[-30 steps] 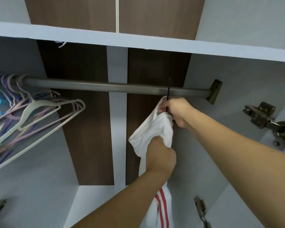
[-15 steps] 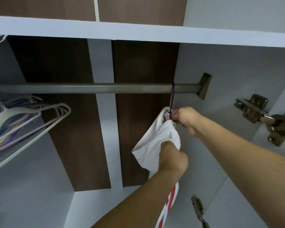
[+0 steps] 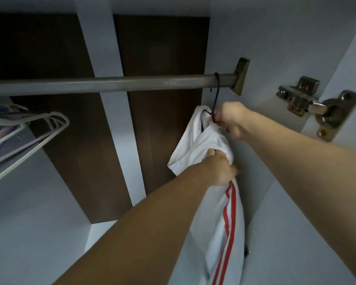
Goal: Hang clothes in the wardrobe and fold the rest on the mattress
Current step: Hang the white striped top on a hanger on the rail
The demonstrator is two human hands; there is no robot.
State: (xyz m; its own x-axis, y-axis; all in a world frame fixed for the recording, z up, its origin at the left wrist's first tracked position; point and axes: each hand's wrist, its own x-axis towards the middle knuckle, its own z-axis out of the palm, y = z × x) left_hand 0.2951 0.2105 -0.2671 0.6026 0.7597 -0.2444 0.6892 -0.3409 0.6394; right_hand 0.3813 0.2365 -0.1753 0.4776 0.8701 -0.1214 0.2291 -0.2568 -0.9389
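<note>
Right hand (image 3: 229,120) pinches the dark hanger's (image 3: 215,93) neck just below the rail (image 3: 111,85), where its hook sits over the rail's right end. Left hand (image 3: 218,169) is clenched on the white red-striped garment (image 3: 220,223) hanging under that rail. Empty pastel hangers (image 3: 29,128) bunch at the rail's left, door hinge (image 3: 317,105) off to its right.

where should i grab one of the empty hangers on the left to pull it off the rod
Grip an empty hanger at its neck, just below the hook, coming from the right, the open side of the rod. The hooks are out of frame to the left, so this is a guess from how the shoulders splay rightward. Both hands are busy: the left hand and right hand hold the white garment.
</note>
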